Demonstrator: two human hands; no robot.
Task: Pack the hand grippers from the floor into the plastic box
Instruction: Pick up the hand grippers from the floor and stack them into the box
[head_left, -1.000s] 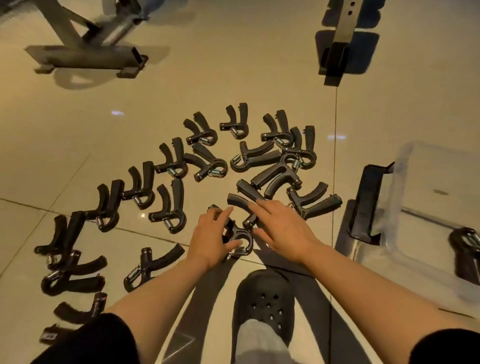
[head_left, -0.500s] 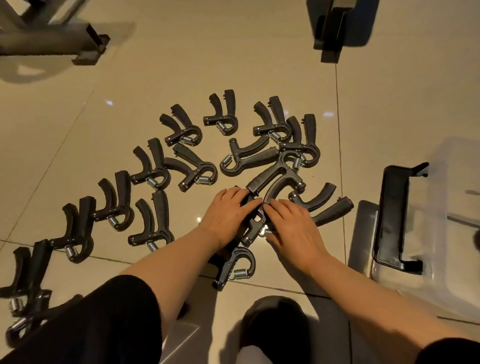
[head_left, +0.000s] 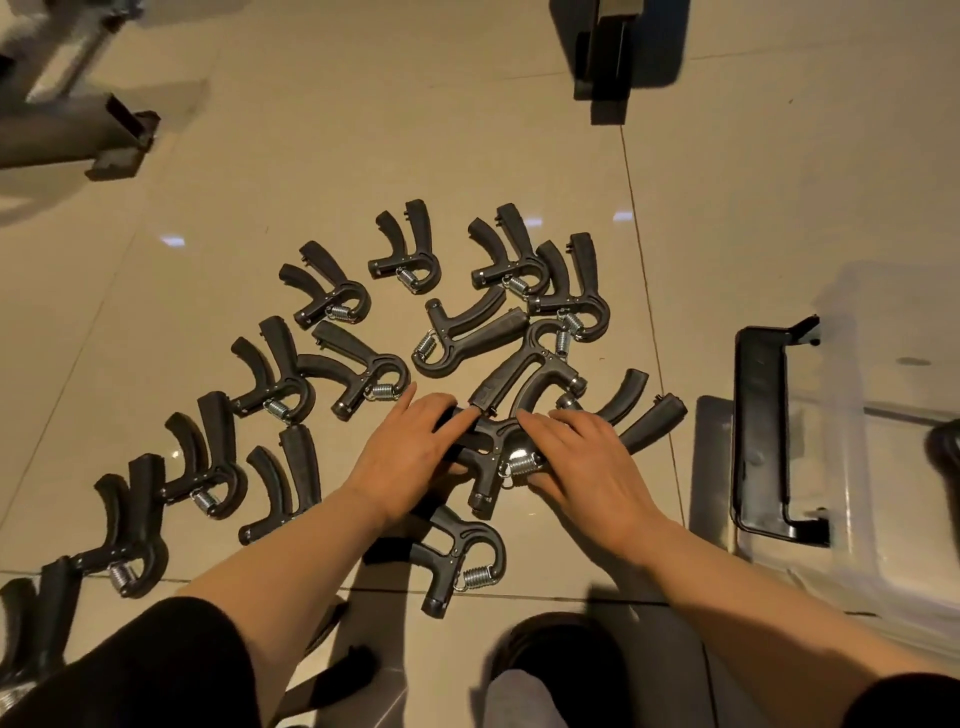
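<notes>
My left hand (head_left: 410, 457) and right hand (head_left: 582, 462) both on one hand gripper (head_left: 488, 457), left of plastic box (head_left: 852, 457). Left fingers curled round its handles; right fingers wrapped over spring end. Other hand grippers (head_left: 332, 296) lie scattered on floor (head_left: 415, 130) further left of box. No readable writing.

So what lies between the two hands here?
In the head view, one hand gripper lies between the left hand and right hand; both hands touch it, its spring beside the right fingers.
</notes>
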